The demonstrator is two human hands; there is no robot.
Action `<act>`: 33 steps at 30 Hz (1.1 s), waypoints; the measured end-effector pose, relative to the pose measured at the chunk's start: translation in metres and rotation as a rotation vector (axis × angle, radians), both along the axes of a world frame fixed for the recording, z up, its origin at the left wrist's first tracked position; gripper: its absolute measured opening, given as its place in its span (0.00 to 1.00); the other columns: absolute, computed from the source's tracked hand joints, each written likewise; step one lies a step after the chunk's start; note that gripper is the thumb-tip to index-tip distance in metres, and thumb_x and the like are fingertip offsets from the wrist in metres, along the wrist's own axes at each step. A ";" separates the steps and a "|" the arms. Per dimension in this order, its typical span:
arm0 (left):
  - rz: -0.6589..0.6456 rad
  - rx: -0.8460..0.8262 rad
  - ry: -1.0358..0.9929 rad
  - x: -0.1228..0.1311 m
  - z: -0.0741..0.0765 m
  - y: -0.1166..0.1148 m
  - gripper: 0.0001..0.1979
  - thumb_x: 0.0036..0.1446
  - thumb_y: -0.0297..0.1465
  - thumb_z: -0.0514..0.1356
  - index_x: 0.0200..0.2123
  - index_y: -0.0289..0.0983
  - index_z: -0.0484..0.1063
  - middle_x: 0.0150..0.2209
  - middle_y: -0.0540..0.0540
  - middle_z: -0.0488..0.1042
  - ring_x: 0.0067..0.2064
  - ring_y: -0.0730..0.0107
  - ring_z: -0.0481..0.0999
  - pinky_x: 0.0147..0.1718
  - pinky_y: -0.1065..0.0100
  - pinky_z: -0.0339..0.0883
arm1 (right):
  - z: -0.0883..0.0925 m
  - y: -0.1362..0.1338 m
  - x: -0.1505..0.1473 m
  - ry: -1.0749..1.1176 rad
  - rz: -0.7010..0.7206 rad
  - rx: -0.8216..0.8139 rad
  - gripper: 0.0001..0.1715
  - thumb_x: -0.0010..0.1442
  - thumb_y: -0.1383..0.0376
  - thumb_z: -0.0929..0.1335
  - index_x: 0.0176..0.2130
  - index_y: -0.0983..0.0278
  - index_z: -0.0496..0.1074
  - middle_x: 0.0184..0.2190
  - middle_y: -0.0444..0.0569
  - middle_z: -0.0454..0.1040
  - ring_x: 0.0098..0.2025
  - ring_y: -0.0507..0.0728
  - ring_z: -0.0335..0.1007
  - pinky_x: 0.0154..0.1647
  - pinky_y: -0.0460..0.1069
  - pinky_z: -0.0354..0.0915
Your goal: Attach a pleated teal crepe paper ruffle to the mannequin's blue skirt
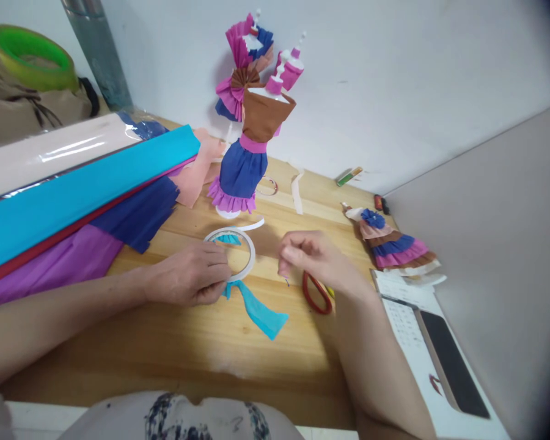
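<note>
My left hand [195,272] is closed at the left rim of a white roll of tape [251,256], its fingertips partly hidden. The tape's loose end sticks out to the upper right. Beneath the roll, a strip of turquoise crepe paper [263,311] reaches out over the table, and more turquoise shows through the ring. To the right, my right hand [309,253] hovers with its fingers pinched together; whatever they hold is too small to make out. Red-handled scissors [317,294] lie beside that hand, partly behind the wrist.
A dress form [242,165] in brown, blue and pink paper stands ahead, with others behind it. Crepe paper rolls [91,189] fill the left. At right are a layered paper dress [394,247] and a phone [453,360]. A wall [394,73] bounds the wooden table [201,360].
</note>
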State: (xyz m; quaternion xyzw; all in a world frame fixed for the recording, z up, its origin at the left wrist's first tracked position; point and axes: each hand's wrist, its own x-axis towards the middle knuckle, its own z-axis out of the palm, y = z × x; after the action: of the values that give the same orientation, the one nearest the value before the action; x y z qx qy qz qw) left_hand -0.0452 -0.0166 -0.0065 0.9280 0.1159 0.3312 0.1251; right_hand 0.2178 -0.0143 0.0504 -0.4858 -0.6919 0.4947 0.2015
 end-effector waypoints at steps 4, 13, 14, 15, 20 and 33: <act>0.087 -0.045 0.031 0.001 0.000 -0.001 0.13 0.59 0.20 0.51 0.25 0.40 0.58 0.22 0.50 0.65 0.27 0.68 0.63 0.27 0.66 0.56 | 0.016 -0.026 -0.023 -0.164 0.192 0.075 0.18 0.60 0.52 0.69 0.29 0.64 0.74 0.26 0.47 0.78 0.26 0.53 0.71 0.27 0.46 0.62; 0.171 -0.069 0.032 -0.001 0.001 -0.002 0.14 0.60 0.21 0.51 0.23 0.39 0.58 0.21 0.51 0.64 0.26 0.71 0.62 0.26 0.68 0.55 | -0.002 -0.036 -0.043 -0.270 -0.017 0.354 0.05 0.57 0.70 0.68 0.29 0.63 0.72 0.24 0.42 0.73 0.25 0.50 0.64 0.27 0.45 0.56; 0.174 -0.084 0.036 -0.001 0.001 -0.002 0.15 0.60 0.21 0.52 0.22 0.39 0.58 0.21 0.51 0.64 0.26 0.71 0.62 0.26 0.68 0.55 | -0.003 -0.037 -0.043 -0.229 -0.005 0.350 0.05 0.57 0.71 0.67 0.30 0.63 0.72 0.26 0.43 0.75 0.26 0.50 0.66 0.29 0.45 0.58; 0.176 -0.096 0.038 -0.001 0.002 -0.002 0.15 0.61 0.21 0.52 0.22 0.39 0.58 0.21 0.51 0.64 0.25 0.71 0.62 0.26 0.69 0.55 | -0.004 -0.037 -0.044 -0.192 0.011 0.337 0.06 0.57 0.71 0.67 0.31 0.63 0.73 0.27 0.44 0.76 0.27 0.51 0.68 0.30 0.45 0.59; 0.170 -0.146 0.043 -0.001 0.003 -0.003 0.14 0.61 0.21 0.52 0.23 0.38 0.61 0.22 0.51 0.66 0.27 0.72 0.65 0.28 0.69 0.58 | -0.009 -0.037 -0.049 -0.058 0.049 0.190 0.06 0.56 0.70 0.66 0.30 0.63 0.72 0.26 0.44 0.74 0.28 0.51 0.66 0.30 0.46 0.60; 0.164 -0.233 0.030 -0.002 0.007 -0.003 0.14 0.62 0.22 0.52 0.23 0.38 0.60 0.21 0.52 0.64 0.26 0.72 0.65 0.26 0.68 0.57 | -0.025 -0.028 -0.052 0.105 -0.115 0.023 0.11 0.57 0.58 0.69 0.28 0.63 0.71 0.18 0.42 0.69 0.19 0.50 0.63 0.22 0.46 0.59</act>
State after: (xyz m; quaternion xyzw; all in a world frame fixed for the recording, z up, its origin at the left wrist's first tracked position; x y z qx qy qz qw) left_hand -0.0476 -0.0195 0.0010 0.8995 0.2310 0.3105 0.2027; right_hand 0.1655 -0.0423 0.0253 -0.4960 -0.6568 0.4990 0.2711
